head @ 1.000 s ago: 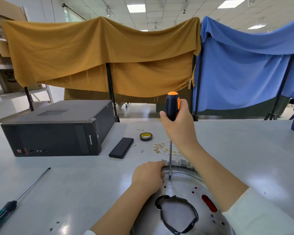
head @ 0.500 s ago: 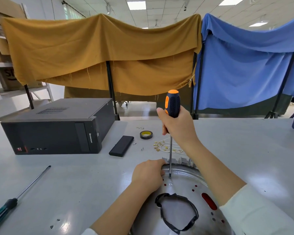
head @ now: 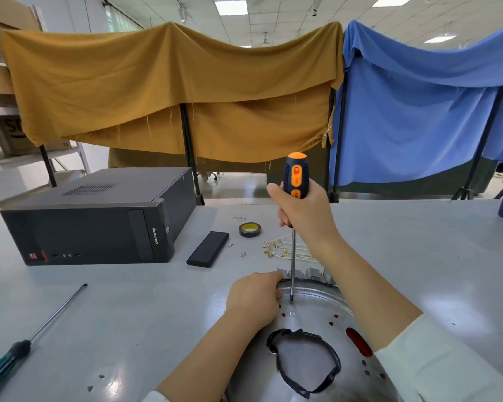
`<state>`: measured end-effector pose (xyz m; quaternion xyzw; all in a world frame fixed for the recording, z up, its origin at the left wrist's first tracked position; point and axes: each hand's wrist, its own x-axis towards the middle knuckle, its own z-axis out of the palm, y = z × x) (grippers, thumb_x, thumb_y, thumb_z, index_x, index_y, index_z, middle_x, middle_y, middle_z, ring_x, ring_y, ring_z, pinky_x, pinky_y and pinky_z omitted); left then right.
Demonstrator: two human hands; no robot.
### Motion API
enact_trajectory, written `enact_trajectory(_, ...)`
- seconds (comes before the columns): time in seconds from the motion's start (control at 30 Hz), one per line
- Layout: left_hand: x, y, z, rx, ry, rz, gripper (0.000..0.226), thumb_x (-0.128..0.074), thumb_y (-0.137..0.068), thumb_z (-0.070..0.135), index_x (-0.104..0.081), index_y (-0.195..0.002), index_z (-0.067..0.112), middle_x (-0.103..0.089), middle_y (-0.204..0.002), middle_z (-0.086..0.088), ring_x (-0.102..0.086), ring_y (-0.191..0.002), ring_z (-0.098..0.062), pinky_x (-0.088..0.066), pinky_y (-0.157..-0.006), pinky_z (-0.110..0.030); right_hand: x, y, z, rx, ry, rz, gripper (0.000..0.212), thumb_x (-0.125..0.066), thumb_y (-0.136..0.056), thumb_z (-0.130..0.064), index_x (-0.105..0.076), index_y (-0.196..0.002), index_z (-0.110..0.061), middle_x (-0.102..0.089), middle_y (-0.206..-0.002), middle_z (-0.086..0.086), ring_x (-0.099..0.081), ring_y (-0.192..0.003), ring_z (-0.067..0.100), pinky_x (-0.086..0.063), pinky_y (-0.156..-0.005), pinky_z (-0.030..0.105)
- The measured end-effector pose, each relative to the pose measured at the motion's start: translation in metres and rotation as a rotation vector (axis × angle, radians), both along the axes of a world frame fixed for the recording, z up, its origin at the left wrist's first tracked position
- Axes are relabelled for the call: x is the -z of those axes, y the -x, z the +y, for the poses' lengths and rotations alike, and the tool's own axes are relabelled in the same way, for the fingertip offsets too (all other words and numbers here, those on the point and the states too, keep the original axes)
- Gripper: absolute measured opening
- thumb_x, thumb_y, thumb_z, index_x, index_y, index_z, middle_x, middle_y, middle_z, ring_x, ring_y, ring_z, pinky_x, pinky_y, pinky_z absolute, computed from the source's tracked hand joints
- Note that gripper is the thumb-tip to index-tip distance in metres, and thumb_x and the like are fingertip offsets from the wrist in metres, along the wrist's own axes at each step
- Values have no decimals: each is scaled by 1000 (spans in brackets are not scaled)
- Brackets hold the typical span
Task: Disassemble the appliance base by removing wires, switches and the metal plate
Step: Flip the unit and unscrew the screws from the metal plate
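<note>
Round silver metal plate [head: 317, 320] under both hands
Right hand [head: 302, 210] grips the upright orange-black screwdriver [head: 294, 181], tip on the plate; left hand [head: 253, 297], fingers curled, holds the rim.

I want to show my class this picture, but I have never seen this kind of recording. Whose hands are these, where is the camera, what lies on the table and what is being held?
There is no machine here: a person works with bare hands, and the one camera sits on their head, looking forward and down.

The right hand grips an orange-and-black-handled screwdriver held upright, its tip down on the round silver metal plate of the appliance base. The left hand rests on the plate's rim, steadying it.

On the grey table also lie a black desktop computer case, a flat black rectangular device, a roll of black tape with a yellow core, a bundle of pale wires with brass ends and a green-handled screwdriver.
</note>
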<state>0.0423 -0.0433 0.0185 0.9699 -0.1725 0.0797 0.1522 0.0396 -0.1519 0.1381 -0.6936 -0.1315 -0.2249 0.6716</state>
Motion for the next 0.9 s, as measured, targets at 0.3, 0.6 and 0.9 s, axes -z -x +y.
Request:
enact_trajectory(0.3,-1,1,0,0,-7,-10,27,-45,-87,18,-54,-109,32,-64,-99,-1,-57,-91,-26,-31,-62,-27,-7,2,-5,-574,-99,153,25,-54,-75,3,-39,-66,-16,-32,-48,-6,-28,-42,8,-23,-40,18)
enact_trajectory(0.6,0,0,0,8,4,-8,24,-44,-89,19,-53,-107,31,-64,-99,0,-57,-92,-26,-33,-63,-28,3,4,5,307,20,-123,26,-67,-84,-22,-43,-74,-19,-48,-64,1,-55,-52,19,-46,-48,28)
enact_trajectory(0.9,-1,2,0,4,-9,-10,24,-44,-89,19,-54,-107,31,-64,-99,0,-57,-93,-26,-33,-64,-28,-12,-2,-6,-314,-26,156,25,-58,-82,-3,-41,-68,-14,-33,-55,2,-30,-41,13,-31,-45,23)
